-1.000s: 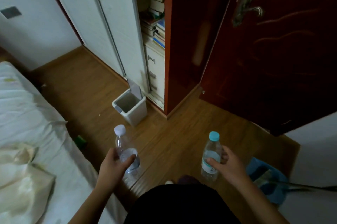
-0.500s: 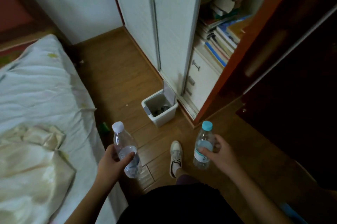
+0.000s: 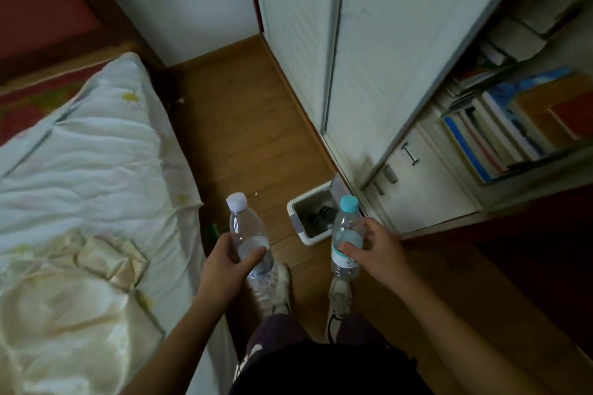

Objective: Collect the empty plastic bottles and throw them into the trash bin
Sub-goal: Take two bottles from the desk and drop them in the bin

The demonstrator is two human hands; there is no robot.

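Above the wooden floor (image 3: 250, 137), the left hand (image 3: 224, 269) gripped a white-capped bottle (image 3: 248, 237) and the right hand (image 3: 378, 250) gripped a blue-capped bottle (image 3: 345, 237), both upright and near the open trash bin (image 3: 301, 227), which held some dark items.

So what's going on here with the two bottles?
A person stands between a bed and a cupboard, holding a plastic bottle in each hand. The left hand grips the white-capped bottle. The right hand holds the blue-capped bottle. A small white trash bin sits open on the floor just ahead of their feet, with something dark inside. Neither bottle is in it yet.
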